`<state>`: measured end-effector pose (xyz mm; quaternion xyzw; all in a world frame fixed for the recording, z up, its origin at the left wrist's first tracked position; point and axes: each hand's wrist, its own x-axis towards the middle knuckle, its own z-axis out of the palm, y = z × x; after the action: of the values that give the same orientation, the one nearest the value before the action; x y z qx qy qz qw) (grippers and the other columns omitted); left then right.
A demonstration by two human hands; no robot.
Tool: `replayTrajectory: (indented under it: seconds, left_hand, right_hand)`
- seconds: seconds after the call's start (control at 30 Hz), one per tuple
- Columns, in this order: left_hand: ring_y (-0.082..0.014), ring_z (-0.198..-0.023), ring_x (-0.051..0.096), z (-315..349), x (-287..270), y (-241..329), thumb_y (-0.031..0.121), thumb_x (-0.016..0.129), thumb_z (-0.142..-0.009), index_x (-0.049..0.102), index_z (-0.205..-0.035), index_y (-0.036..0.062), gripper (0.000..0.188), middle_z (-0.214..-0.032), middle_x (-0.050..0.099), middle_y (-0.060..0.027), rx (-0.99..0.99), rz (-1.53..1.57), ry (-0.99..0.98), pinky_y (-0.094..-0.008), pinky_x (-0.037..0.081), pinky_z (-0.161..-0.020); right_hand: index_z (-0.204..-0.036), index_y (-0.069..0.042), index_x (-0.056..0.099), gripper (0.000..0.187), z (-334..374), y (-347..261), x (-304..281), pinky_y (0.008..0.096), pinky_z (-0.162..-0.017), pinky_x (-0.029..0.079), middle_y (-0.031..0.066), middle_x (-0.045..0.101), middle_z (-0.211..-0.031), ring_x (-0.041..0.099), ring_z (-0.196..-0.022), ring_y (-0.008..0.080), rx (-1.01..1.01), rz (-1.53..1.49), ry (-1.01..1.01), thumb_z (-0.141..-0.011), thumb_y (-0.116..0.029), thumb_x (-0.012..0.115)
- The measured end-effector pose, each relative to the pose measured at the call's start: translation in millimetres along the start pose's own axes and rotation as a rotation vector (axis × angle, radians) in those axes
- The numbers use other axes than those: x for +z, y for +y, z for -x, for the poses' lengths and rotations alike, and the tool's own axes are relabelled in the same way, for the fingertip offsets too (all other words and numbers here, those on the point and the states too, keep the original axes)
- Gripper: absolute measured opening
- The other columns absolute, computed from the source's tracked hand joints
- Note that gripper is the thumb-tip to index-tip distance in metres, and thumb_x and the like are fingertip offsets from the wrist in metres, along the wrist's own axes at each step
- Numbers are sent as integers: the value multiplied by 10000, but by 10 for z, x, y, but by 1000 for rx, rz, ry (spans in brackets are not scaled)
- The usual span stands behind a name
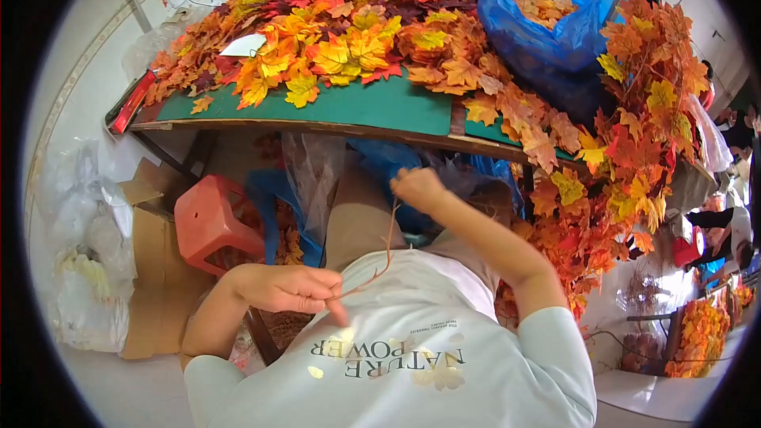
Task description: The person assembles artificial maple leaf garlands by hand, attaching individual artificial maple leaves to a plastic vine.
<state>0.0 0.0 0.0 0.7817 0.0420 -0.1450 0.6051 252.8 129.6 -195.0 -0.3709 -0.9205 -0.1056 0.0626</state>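
Observation:
A thin brown artificial twig (pixel 388 257) with short side stubs and no leaves runs between my hands, above my lap. My left hand (pixel 293 288) pinches its lower end between thumb and fingers, close to my white shirt. Farther out and to the right, my right hand (pixel 418 189) is closed around the upper end, just below the table's front edge. Beyond my hands, a heap of artificial maple leaves (pixel 341 40) in yellow, orange, red and dark purple covers most of the green table (pixel 380 107).
A blue plastic bag (pixel 539 47) of orange leaves stands at the table's right. Leafy garlands (pixel 634 135) hang beside it. At left are a pink stool (pixel 218 222), a cardboard box (pixel 162 285) and clear plastic bags (pixel 87 246). A red-handled tool (pixel 129 103) rests at the table's left corner.

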Motion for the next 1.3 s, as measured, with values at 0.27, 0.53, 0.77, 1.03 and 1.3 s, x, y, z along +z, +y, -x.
replayTrajectory:
  seconds: [0.27, 0.53, 0.77, 1.03, 1.3]
  left_hand:
    - [-51, -564, 410, -895, -229, 76, 78, 447, -919, 400, -1259, 29, 346, -779, 457, -12, 387, 823, 789, -174, 298, -453]
    - [-26, -499, 355, -1664, -788, -465, 190, 404, -966, 491, -1144, 59, 238, -725, 449, 20, 464, 1074, 975, -165, 241, -384]
    - [-50, -615, 448, -1717, -744, -1235, 186, 554, -918, 523, -1246, 58, 353, -779, 490, 44, 509, 1337, 1270, -161, 309, -428]
    - [-99, -730, 482, -1104, -604, -1811, 105, 549, -913, 561, -1191, 166, 285, -861, 508, 8, 937, 1398, 1504, -185, 427, -574]
    - [-113, -650, 554, -1312, -520, -1652, 57, 584, -884, 562, -997, 109, 127, -819, 556, -13, 676, 1252, 1385, -223, 452, -513]
  right_hand:
    - [-800, -84, 582, 137, -867, -700, -303, 336, -575, 497, 74, 556, -822, 606, -727, 230, -372, -315, 294, -691, -161, 613]
    - [-850, -56, 616, 179, 429, 131, 849, 313, -684, 495, 71, 619, -871, 602, -840, 185, 208, -1271, -185, -679, -51, 669]
    - [-998, -44, 657, 242, 1163, 544, 327, 322, -726, 508, 85, 673, -860, 640, -809, 219, 380, -1152, -465, -765, -10, 603]
    - [-1113, -60, 585, 316, 854, 360, -102, 395, -775, 498, 157, 617, -1065, 593, -934, 355, 548, -336, 437, -800, -39, 545]
    - [-1118, -22, 595, 322, 380, 211, -278, 425, -820, 475, 178, 634, -1017, 595, -968, 351, 62, -615, -882, -839, -182, 589]
